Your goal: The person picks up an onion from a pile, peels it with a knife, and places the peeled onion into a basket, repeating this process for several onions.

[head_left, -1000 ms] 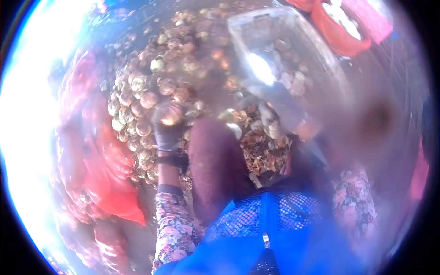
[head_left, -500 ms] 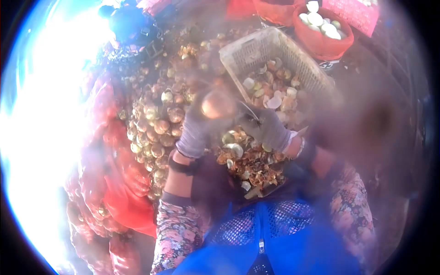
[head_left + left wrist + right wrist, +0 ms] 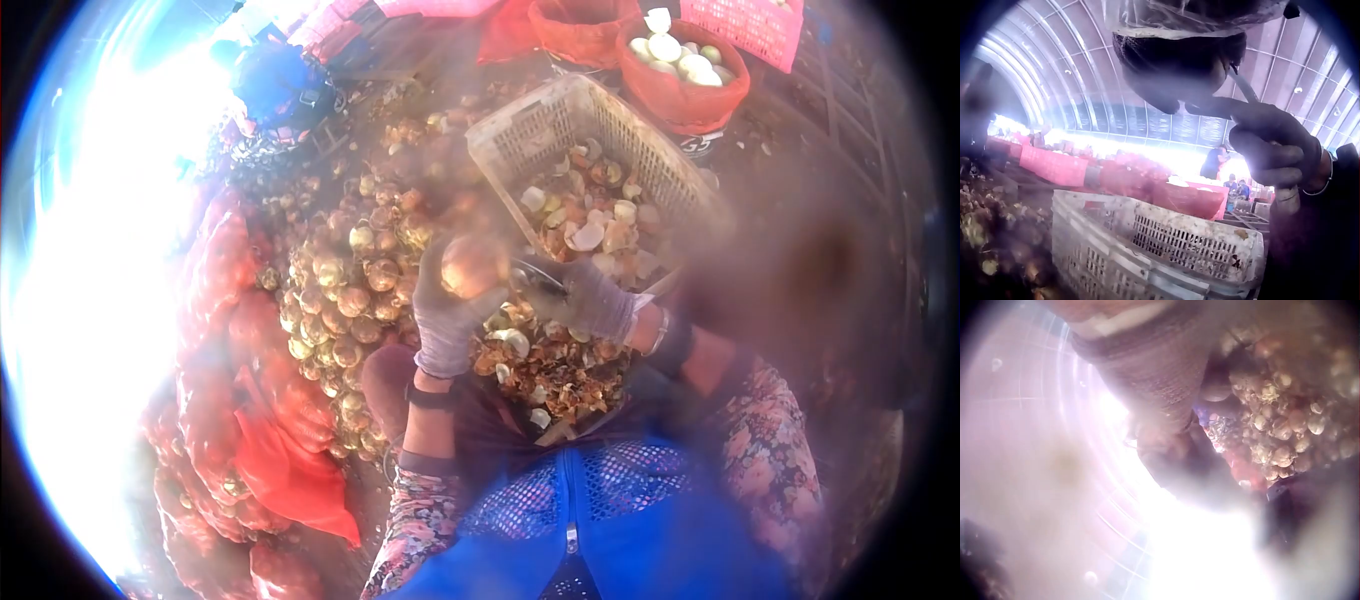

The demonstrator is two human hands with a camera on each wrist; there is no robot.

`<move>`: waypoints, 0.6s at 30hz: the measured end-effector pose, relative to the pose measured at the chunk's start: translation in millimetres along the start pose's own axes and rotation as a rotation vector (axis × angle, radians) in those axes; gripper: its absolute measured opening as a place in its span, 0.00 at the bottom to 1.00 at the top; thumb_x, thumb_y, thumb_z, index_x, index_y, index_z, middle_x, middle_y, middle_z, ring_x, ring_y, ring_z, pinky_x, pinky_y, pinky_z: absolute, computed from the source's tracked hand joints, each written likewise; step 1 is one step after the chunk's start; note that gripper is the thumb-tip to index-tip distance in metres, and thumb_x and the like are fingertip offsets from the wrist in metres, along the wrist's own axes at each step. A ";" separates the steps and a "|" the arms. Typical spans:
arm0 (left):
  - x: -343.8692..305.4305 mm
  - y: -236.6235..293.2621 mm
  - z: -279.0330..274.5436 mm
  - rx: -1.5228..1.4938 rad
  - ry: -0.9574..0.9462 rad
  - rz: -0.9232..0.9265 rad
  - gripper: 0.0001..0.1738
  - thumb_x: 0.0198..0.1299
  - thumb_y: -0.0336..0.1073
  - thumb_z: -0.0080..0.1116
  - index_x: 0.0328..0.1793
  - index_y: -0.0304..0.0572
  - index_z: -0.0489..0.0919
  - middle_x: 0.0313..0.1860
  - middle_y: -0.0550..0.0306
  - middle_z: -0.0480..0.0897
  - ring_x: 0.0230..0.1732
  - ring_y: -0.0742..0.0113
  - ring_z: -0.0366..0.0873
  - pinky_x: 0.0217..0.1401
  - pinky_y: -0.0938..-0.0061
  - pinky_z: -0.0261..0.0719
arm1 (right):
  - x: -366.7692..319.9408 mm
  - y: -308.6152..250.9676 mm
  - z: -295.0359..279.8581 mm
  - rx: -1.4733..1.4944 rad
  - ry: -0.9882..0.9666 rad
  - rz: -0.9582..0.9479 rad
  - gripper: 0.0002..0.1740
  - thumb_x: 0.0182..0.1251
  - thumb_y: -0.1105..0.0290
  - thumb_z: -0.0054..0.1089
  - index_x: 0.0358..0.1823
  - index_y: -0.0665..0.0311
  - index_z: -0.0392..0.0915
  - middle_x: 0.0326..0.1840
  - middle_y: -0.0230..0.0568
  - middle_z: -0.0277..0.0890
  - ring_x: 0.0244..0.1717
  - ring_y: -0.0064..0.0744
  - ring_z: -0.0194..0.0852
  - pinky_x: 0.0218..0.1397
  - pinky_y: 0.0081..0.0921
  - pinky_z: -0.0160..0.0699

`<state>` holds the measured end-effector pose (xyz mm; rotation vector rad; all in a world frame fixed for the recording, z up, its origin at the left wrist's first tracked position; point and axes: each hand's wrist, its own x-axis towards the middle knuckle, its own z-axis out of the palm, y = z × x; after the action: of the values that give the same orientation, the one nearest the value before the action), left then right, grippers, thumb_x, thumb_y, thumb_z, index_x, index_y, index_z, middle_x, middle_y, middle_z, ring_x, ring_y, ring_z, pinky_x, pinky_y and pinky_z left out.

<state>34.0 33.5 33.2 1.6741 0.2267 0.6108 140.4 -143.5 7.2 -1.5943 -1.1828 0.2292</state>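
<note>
Nearest, blue apron point(image 3: 500, 565) over the lap, brown peel scraps point(image 3: 575, 370) piled just beyond it. Above the scraps, left grip point(image 3: 447, 318) cupped round an onion point(image 3: 472, 266), gloved fingers curled on it. Right grip point(image 3: 597, 297) just beside, pinching a knife point(image 3: 1245, 86), index finger straight toward the onion. Left wrist view puts the blade close by the onion's edge; touching or apart, cannot tell. Right wrist view too glared to help. Change: a second ago left grip was out at the onion heap point(image 3: 340, 300), right grip well apart by the crate; half a second ago the two had come together; now the onion sits lower, nearer the body. Judgement: fetching looks finished for this onion, which is now placed for blade work. Farther out, red sacks point(image 3: 215, 340) left of the heap, pale slatted crate point(image 3: 530, 125) ahead with more peelings point(image 3: 590, 230) inside. Beyond that, red basket point(image 3: 690, 112) of white, peeled-looking onions point(image 3: 690, 65), then pink crate point(image 3: 765, 35). Farthest, arched roof point(image 3: 1066, 56).
</note>
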 end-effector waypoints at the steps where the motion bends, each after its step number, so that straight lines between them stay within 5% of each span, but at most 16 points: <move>1: -0.3 -1.7 -0.5 0.011 0.010 0.005 0.43 0.43 0.34 0.79 0.68 0.38 0.71 0.55 0.60 0.80 0.55 0.68 0.79 0.61 0.70 0.79 | 0.8 -0.7 0.5 0.007 0.003 -0.020 0.31 0.66 0.72 0.60 0.72 0.53 0.68 0.38 0.49 0.81 0.35 0.42 0.85 0.37 0.34 0.80; 12: -7.9 4.5 -1.6 0.038 0.036 -0.033 0.43 0.44 0.33 0.80 0.69 0.40 0.72 0.58 0.60 0.80 0.57 0.69 0.78 0.62 0.70 0.79 | -1.5 -7.9 2.3 -0.105 -0.081 0.137 0.31 0.69 0.68 0.57 0.74 0.46 0.65 0.34 0.54 0.81 0.28 0.50 0.83 0.31 0.39 0.79; 15: -10.8 6.7 -0.8 0.246 0.017 0.034 0.41 0.44 0.32 0.80 0.67 0.39 0.73 0.57 0.59 0.80 0.57 0.69 0.78 0.62 0.70 0.78 | -5.5 12.4 12.0 -0.281 -0.083 0.171 0.30 0.71 0.63 0.54 0.75 0.46 0.64 0.33 0.52 0.81 0.28 0.49 0.83 0.28 0.41 0.77; 18: -14.8 -6.2 0.8 -0.009 -0.035 -0.039 0.39 0.49 0.42 0.77 0.66 0.37 0.74 0.55 0.57 0.81 0.54 0.67 0.80 0.59 0.70 0.80 | -6.0 17.1 11.3 -0.462 -0.133 0.110 0.29 0.73 0.60 0.51 0.75 0.46 0.63 0.30 0.50 0.81 0.27 0.47 0.83 0.26 0.41 0.77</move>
<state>23.1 27.1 23.3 1.6669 0.2311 0.5522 139.6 -139.6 -13.8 -2.0766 -1.3157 0.1391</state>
